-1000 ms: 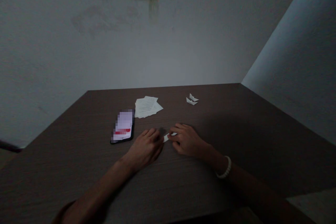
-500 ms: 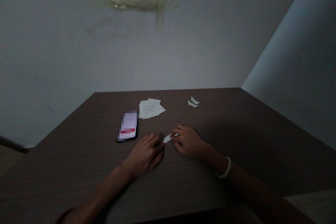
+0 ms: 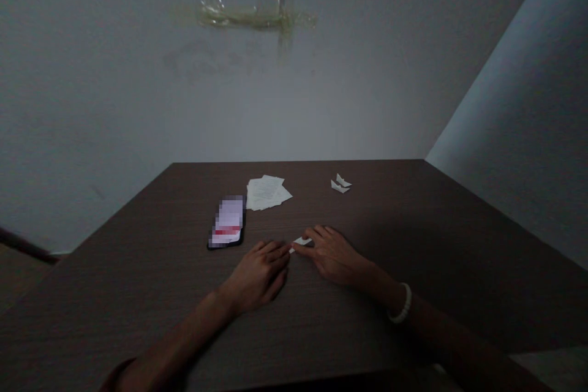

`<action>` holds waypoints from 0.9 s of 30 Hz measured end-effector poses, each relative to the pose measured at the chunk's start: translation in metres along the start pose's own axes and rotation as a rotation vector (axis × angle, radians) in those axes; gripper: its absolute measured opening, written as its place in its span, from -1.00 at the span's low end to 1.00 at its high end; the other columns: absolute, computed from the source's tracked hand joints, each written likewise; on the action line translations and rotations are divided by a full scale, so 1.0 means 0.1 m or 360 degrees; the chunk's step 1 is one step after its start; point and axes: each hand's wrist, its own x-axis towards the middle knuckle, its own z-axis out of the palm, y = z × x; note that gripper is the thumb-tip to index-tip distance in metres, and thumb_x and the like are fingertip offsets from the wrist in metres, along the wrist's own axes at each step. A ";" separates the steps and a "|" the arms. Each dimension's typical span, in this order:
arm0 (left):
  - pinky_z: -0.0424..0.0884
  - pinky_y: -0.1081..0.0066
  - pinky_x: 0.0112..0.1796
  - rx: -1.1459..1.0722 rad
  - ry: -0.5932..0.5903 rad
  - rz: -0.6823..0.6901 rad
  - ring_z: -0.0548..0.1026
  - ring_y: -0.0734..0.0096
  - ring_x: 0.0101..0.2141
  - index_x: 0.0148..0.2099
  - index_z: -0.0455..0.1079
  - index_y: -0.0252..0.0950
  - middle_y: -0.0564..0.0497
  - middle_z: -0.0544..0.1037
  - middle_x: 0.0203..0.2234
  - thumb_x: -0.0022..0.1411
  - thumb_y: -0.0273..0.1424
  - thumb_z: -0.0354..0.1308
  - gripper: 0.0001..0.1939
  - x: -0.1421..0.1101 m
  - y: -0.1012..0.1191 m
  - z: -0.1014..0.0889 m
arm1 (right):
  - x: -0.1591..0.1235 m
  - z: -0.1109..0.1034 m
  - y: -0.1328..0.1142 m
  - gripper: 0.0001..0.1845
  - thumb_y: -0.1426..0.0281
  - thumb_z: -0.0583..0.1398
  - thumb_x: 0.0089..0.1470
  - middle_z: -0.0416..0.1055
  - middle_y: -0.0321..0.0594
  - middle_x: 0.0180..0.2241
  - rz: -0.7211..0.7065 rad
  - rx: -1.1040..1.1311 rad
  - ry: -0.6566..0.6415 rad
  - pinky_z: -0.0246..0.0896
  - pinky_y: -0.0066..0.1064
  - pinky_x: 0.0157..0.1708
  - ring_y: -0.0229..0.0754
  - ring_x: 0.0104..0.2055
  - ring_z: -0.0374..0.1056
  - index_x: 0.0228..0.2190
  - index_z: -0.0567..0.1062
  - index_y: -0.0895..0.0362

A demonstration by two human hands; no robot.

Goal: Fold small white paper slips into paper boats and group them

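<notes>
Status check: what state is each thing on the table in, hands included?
Left hand, resting on the table, empty.
Paper strip, between the hands.
Right hand, fingers on the strip.
Smartphone, face up, screen lit.
Paper sheets, loosely stacked.
Two folded paper pieces, lying together.

On the bench [image 3: 404, 208], a phone [image 3: 227, 222] lies left of centre, with a loose stack of papers [image 3: 267, 193] just to its right and slightly farther back. Two small folded paper pieces [image 3: 340, 184] sit close together farther right, near the far edge. Nearer the front edge, a paper strip [image 3: 301, 241] lies between the left hand [image 3: 260, 275] and the right hand [image 3: 333, 255], its end beneath the right hand's fingers [image 3: 316, 234].
</notes>
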 end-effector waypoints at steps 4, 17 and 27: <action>0.26 0.12 -0.03 -0.0023 -0.0013 0.0002 0.36 0.09 0.04 0.11 0.33 -0.34 -0.15 0.45 0.08 0.28 -0.46 -0.03 -0.63 0.02 0.01 -0.02 | -0.01 0.02 -0.03 -0.54 0.44 0.04 0.25 0.30 -0.09 0.02 0.0086 0.0047 0.0003 0.06 -0.17 -0.05 -0.02 -0.02 0.17 0.16 0.30 -0.07; 0.30 0.15 -0.11 0.0054 -0.0014 -0.0014 0.38 0.09 -0.06 -0.02 0.40 -0.35 -0.16 0.49 0.01 0.26 -0.44 -0.03 -0.70 0.04 0.03 -0.04 | -0.08 0.03 -0.01 -0.56 0.39 0.08 0.22 0.33 -0.07 0.06 0.0325 0.0103 0.0088 0.02 -0.17 -0.05 0.00 0.02 0.18 0.12 0.36 0.02; 0.32 0.13 -0.12 0.0058 -0.0051 -0.0033 0.38 0.09 -0.11 0.00 0.41 -0.36 -0.15 0.50 0.01 0.25 -0.43 -0.01 -0.69 0.05 0.02 -0.04 | -0.17 0.03 0.06 -0.61 0.33 0.06 0.25 0.34 -0.07 0.05 0.0431 0.0058 0.0116 0.05 -0.18 -0.09 0.00 0.00 0.20 0.09 0.40 0.04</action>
